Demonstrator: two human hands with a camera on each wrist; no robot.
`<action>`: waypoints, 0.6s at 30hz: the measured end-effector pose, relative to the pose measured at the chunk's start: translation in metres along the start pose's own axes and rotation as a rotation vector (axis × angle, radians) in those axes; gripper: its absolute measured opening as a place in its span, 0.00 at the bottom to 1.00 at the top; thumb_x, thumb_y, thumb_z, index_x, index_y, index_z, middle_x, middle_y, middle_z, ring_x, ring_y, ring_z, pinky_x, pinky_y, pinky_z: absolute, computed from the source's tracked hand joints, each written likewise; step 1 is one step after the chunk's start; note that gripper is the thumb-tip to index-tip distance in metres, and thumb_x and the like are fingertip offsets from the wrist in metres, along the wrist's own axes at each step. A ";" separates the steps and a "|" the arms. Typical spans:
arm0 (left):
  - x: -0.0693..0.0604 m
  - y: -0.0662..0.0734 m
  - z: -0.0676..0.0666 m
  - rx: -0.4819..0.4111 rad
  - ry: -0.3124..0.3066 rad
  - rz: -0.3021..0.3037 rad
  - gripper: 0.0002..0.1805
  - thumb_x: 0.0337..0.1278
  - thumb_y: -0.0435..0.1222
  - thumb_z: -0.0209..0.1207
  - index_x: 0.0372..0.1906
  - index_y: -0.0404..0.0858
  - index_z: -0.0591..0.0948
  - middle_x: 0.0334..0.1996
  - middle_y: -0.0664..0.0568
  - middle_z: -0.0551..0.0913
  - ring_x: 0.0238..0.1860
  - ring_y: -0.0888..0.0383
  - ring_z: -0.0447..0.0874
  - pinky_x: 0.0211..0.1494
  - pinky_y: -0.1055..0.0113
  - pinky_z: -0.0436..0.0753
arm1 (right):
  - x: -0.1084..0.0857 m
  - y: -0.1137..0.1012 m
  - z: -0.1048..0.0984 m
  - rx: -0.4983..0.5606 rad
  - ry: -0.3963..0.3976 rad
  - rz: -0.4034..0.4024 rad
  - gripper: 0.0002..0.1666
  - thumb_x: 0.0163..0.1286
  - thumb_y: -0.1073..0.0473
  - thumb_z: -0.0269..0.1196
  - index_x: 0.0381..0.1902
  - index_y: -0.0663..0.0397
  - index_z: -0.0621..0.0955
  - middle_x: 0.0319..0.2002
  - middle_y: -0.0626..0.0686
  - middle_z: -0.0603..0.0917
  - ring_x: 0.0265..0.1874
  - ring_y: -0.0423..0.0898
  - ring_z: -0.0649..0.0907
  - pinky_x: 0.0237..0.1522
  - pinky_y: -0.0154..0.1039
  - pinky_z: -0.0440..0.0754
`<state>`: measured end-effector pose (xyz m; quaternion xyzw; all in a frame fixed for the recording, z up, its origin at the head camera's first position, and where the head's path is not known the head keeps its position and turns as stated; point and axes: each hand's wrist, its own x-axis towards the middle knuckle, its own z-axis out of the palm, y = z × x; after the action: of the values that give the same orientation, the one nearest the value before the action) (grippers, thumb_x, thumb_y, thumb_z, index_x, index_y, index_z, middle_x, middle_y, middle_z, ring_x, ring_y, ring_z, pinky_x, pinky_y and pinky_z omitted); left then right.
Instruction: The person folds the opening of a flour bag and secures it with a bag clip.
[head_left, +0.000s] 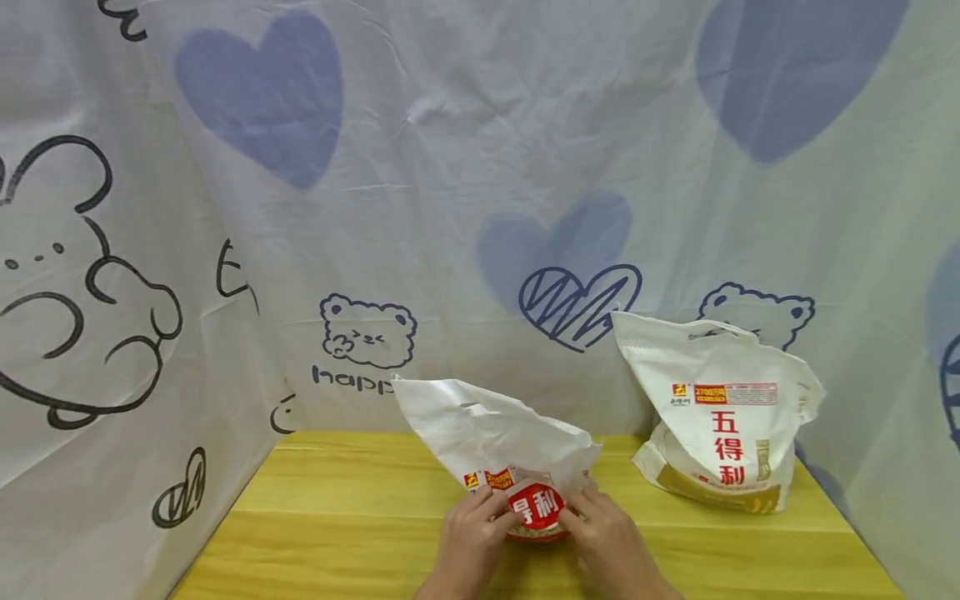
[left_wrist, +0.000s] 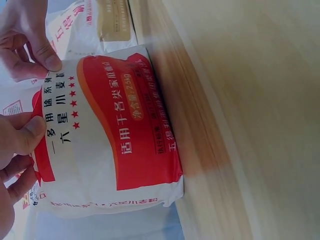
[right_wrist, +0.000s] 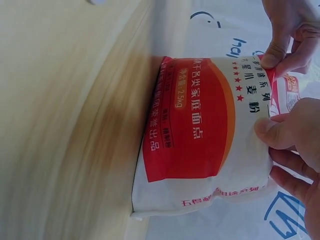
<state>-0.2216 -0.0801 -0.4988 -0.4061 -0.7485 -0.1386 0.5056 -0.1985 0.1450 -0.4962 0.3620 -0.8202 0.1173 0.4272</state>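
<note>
A white and red flour bag (head_left: 487, 425) stands on the wooden table, its creased top slanting up toward the left. My left hand (head_left: 474, 529) pinches the left of its front, thumb on the printed face and fingers behind. On the right of the same front, my right hand (head_left: 606, 532) pinches in the same way. In the left wrist view, the bag's lower face (left_wrist: 95, 150) shows a red panel reading 2.5kg. Both thumbs press near a red band there. The right wrist view has this flour bag (right_wrist: 195, 125) too, its base resting on the tabletop.
Another flour bag (head_left: 727, 417), white with a gold base and a handle slot, stands at the back right of the table (head_left: 337, 517). A white cloth (head_left: 420, 200) with hearts and bear drawings hangs behind and along both sides.
</note>
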 end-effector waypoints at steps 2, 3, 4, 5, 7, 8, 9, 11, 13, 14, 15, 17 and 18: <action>-0.001 0.000 -0.003 -0.002 -0.001 0.009 0.07 0.45 0.30 0.67 0.24 0.46 0.89 0.30 0.58 0.84 0.30 0.60 0.79 0.30 0.73 0.79 | 0.000 -0.003 -0.001 0.012 0.008 -0.004 0.12 0.46 0.72 0.60 0.28 0.53 0.84 0.35 0.51 0.84 0.37 0.50 0.84 0.41 0.46 0.87; -0.001 0.000 -0.005 0.002 -0.003 0.015 0.07 0.46 0.31 0.66 0.24 0.47 0.89 0.29 0.58 0.84 0.30 0.60 0.79 0.30 0.73 0.78 | 0.001 -0.004 -0.001 0.019 0.014 -0.008 0.12 0.45 0.72 0.60 0.27 0.53 0.83 0.36 0.50 0.84 0.37 0.50 0.84 0.42 0.47 0.87; -0.001 0.000 -0.006 0.004 -0.003 0.021 0.07 0.46 0.32 0.65 0.24 0.47 0.89 0.29 0.58 0.84 0.29 0.60 0.79 0.29 0.74 0.78 | 0.001 -0.005 -0.002 0.023 0.019 -0.011 0.13 0.45 0.72 0.60 0.27 0.52 0.83 0.36 0.50 0.85 0.37 0.50 0.85 0.42 0.47 0.87; -0.002 -0.001 -0.007 0.005 -0.005 0.025 0.06 0.46 0.32 0.65 0.24 0.47 0.88 0.29 0.59 0.84 0.29 0.60 0.78 0.29 0.74 0.77 | 0.001 -0.006 -0.002 0.029 0.022 -0.014 0.13 0.44 0.73 0.61 0.27 0.52 0.83 0.36 0.50 0.85 0.38 0.50 0.85 0.43 0.47 0.87; -0.002 -0.001 -0.009 0.011 -0.007 0.031 0.06 0.47 0.33 0.65 0.24 0.48 0.88 0.28 0.59 0.83 0.28 0.61 0.77 0.29 0.74 0.77 | 0.001 -0.007 -0.002 0.032 0.031 -0.021 0.13 0.43 0.73 0.61 0.27 0.52 0.82 0.37 0.50 0.85 0.38 0.50 0.85 0.43 0.48 0.87; -0.003 -0.001 -0.010 0.012 -0.007 0.033 0.06 0.47 0.33 0.65 0.24 0.48 0.88 0.28 0.59 0.83 0.28 0.61 0.77 0.29 0.74 0.77 | 0.001 -0.008 -0.002 0.031 0.031 -0.021 0.13 0.43 0.72 0.61 0.27 0.52 0.82 0.37 0.49 0.85 0.38 0.49 0.85 0.43 0.47 0.87; -0.003 -0.001 -0.010 0.014 -0.008 0.034 0.06 0.47 0.33 0.64 0.24 0.48 0.88 0.28 0.59 0.82 0.28 0.61 0.76 0.29 0.74 0.77 | 0.002 -0.008 -0.002 0.031 0.027 -0.018 0.13 0.43 0.72 0.62 0.27 0.51 0.82 0.37 0.49 0.85 0.38 0.49 0.85 0.43 0.47 0.87; -0.003 0.000 -0.012 0.010 -0.009 0.033 0.06 0.46 0.32 0.65 0.24 0.47 0.88 0.28 0.60 0.83 0.28 0.61 0.76 0.30 0.75 0.77 | 0.002 -0.009 -0.003 0.030 0.015 -0.008 0.13 0.44 0.72 0.62 0.27 0.51 0.83 0.37 0.49 0.86 0.38 0.48 0.85 0.44 0.47 0.87; -0.004 0.001 -0.013 0.007 -0.009 0.032 0.07 0.46 0.32 0.65 0.23 0.47 0.88 0.28 0.60 0.83 0.29 0.62 0.76 0.31 0.76 0.77 | 0.002 -0.011 -0.004 0.023 -0.001 0.001 0.13 0.44 0.71 0.62 0.27 0.50 0.83 0.36 0.48 0.85 0.37 0.47 0.85 0.43 0.46 0.87; -0.004 0.001 -0.014 0.006 -0.008 0.034 0.07 0.46 0.32 0.65 0.23 0.47 0.88 0.28 0.60 0.82 0.29 0.62 0.76 0.31 0.76 0.77 | 0.002 -0.012 -0.005 0.021 -0.006 0.002 0.13 0.44 0.71 0.63 0.27 0.50 0.83 0.36 0.48 0.85 0.37 0.47 0.85 0.42 0.45 0.87; -0.004 0.002 -0.015 0.007 -0.005 0.036 0.07 0.46 0.32 0.64 0.23 0.47 0.88 0.28 0.60 0.82 0.29 0.62 0.77 0.32 0.76 0.77 | 0.002 -0.013 -0.006 0.019 -0.007 0.001 0.13 0.44 0.71 0.62 0.27 0.50 0.83 0.35 0.48 0.85 0.36 0.46 0.84 0.41 0.44 0.87; -0.004 0.003 -0.016 0.012 -0.002 0.041 0.07 0.47 0.33 0.63 0.22 0.47 0.88 0.28 0.60 0.82 0.30 0.62 0.77 0.32 0.76 0.77 | 0.001 -0.014 -0.007 0.017 -0.012 0.002 0.13 0.44 0.71 0.62 0.27 0.49 0.83 0.35 0.47 0.85 0.35 0.45 0.84 0.39 0.42 0.87; -0.004 0.003 -0.016 0.016 -0.001 0.042 0.07 0.48 0.33 0.63 0.22 0.47 0.88 0.28 0.60 0.81 0.30 0.62 0.76 0.32 0.76 0.77 | 0.001 -0.014 -0.007 0.016 -0.012 -0.001 0.13 0.44 0.70 0.62 0.27 0.49 0.83 0.35 0.47 0.85 0.35 0.45 0.84 0.37 0.41 0.86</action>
<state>-0.2083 -0.0901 -0.4957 -0.4178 -0.7410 -0.1216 0.5115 -0.1844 0.1384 -0.4930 0.3663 -0.8216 0.1215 0.4195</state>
